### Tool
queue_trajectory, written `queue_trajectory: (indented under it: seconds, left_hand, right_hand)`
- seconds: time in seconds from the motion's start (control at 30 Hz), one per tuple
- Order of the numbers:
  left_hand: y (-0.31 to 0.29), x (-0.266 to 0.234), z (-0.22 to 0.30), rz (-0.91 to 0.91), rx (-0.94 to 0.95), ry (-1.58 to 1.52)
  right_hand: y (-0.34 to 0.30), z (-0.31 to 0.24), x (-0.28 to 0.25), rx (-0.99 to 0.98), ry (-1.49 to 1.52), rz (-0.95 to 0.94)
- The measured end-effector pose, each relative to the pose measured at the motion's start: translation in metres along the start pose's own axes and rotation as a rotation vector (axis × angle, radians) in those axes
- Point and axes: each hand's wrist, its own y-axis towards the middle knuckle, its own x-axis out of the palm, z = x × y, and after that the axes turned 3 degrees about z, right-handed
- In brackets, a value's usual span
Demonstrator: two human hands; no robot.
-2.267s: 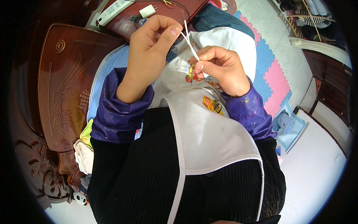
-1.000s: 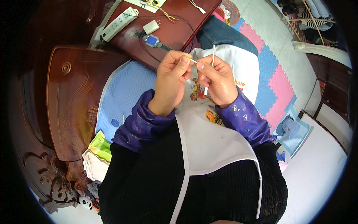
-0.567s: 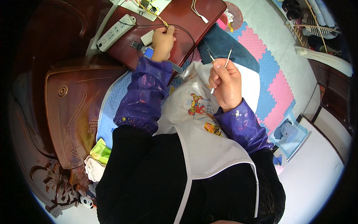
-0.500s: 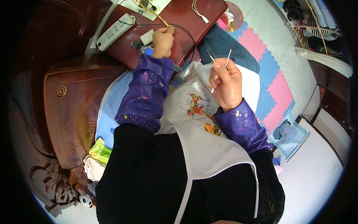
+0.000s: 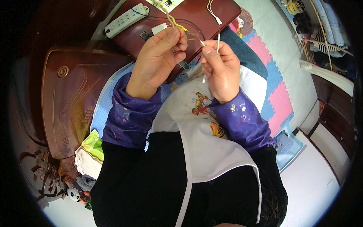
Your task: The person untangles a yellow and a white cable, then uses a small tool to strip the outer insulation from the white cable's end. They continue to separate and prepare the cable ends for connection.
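Observation:
My left hand (image 5: pixel 155 56) pinches a yellow and pinkish twisted wire (image 5: pixel 167 11) close to its bare end, above the dark red table (image 5: pixel 227 9). Thin copper-coloured strands stick out beside the fingertips, toward my right hand. My right hand (image 5: pixel 223 70), closed, grips a white wire (image 5: pixel 218 42). One end of it stands up past the fingers, a shorter end points at the strands, and another piece shows below the hand. The ends in the two hands are close; I cannot tell whether they touch.
On the table are a white power strip (image 5: pixel 126 20), a white charger block (image 5: pixel 159 28), a white cable with a plug (image 5: pixel 214 15) and a thin black cord. A pink basket (image 5: pixel 246 23) stands beyond the table's right side, near pink and blue foam mats (image 5: pixel 280 96).
My left hand has lifted off the table and come nearer, bringing the twisted wire with it toward my right hand. My right hand has shifted left, still holding the white wire.

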Motion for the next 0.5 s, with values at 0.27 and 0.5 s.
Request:
queue_trajectory:
  seconds: [0.27, 0.5]
  left_hand:
    - [0.0, 0.01, -0.004, 0.044, 0.133, 0.026]
    - [0.004, 0.017, -0.008, 0.065, 0.141, 0.073]
  right_hand:
    - [0.007, 0.006, 0.023, -0.063, 0.052, -0.021]
    - [0.008, 0.006, 0.026, -0.156, 0.049, -0.014]
